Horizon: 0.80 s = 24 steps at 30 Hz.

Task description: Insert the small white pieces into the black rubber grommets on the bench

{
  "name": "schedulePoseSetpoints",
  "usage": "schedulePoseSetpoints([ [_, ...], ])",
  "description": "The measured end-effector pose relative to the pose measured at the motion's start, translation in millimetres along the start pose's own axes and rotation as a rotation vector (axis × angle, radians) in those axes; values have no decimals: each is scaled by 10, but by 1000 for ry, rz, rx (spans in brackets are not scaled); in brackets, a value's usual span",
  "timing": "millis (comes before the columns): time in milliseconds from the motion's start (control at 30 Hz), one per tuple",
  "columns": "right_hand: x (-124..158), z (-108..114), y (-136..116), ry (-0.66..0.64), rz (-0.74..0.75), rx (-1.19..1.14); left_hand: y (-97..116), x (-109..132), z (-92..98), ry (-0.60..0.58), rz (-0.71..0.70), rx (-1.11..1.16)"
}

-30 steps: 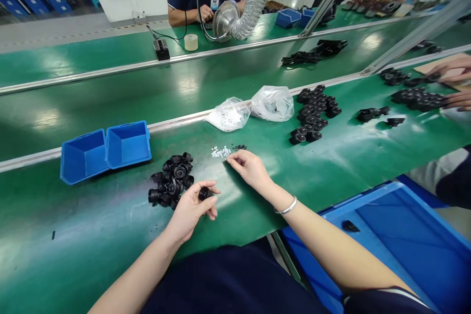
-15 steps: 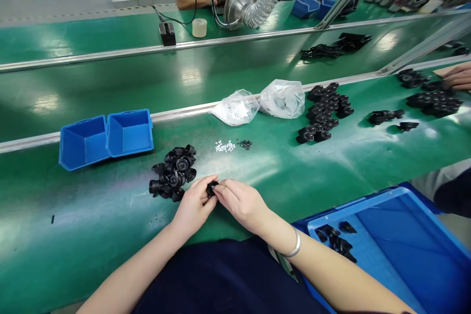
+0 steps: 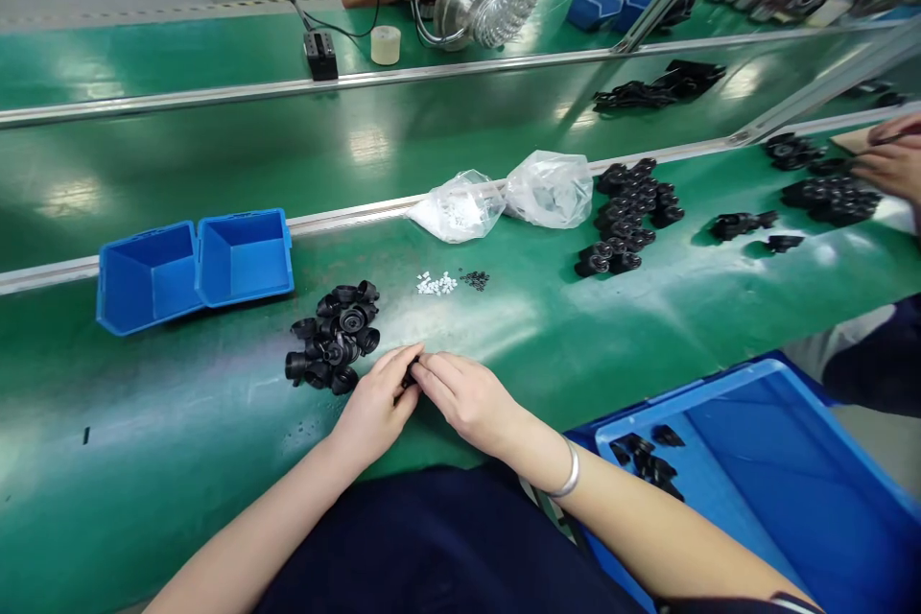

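Close to the bench's near edge, my left hand (image 3: 380, 403) is closed around a small black plastic part (image 3: 410, 372), most of which the fingers hide. My right hand (image 3: 464, 401) meets it from the other side, its thumb and fingers pinched together against the part. Whatever lies between those right fingertips is hidden. To the left of my hands lies a heap of black round plastic housings (image 3: 337, 336). Beyond my hands are a little pile of white pieces (image 3: 436, 284) and, beside it, a pile of tiny black pieces (image 3: 475, 280).
Two blue bins (image 3: 245, 259) stand at the left. Clear plastic bags (image 3: 551, 192) lean on the rail, near rows of black parts (image 3: 625, 216). A blue tray (image 3: 763, 460) holding black pieces is at my right. Co-workers sit opposite and at right, one hand (image 3: 892, 158) showing.
The black part has turned between my hands and shows less of its round opening. My right fingers now cover more of it. The camera view has shifted slightly.
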State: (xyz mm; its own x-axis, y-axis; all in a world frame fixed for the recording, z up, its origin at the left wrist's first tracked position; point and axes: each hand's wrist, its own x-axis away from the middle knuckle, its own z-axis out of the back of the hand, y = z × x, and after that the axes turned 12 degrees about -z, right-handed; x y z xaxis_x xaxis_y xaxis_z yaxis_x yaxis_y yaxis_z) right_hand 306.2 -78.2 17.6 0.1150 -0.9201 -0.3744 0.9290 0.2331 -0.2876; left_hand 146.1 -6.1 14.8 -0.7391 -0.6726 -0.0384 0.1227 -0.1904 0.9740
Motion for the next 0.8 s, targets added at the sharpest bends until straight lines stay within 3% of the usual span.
schedulePoseSetpoints([
  [167,23,72,138,-9,-107,-225,-56,-5,-49,70,75,150],
  [233,47,113,360,67,-306,-281,-80,-5,-78,60,97,243],
  [300,66,138,651,124,-578,-202,-97,-2,-101,38,123,323],
  [367,67,135,935,120,-743,-100,-106,3,-116,31,153,362],
  [500,3,61,1238,66,-774,-66,-109,9,-121,23,180,385],
  [800,-94,48,1226,1,-745,-42,-129,-36,-92,42,241,365],
])
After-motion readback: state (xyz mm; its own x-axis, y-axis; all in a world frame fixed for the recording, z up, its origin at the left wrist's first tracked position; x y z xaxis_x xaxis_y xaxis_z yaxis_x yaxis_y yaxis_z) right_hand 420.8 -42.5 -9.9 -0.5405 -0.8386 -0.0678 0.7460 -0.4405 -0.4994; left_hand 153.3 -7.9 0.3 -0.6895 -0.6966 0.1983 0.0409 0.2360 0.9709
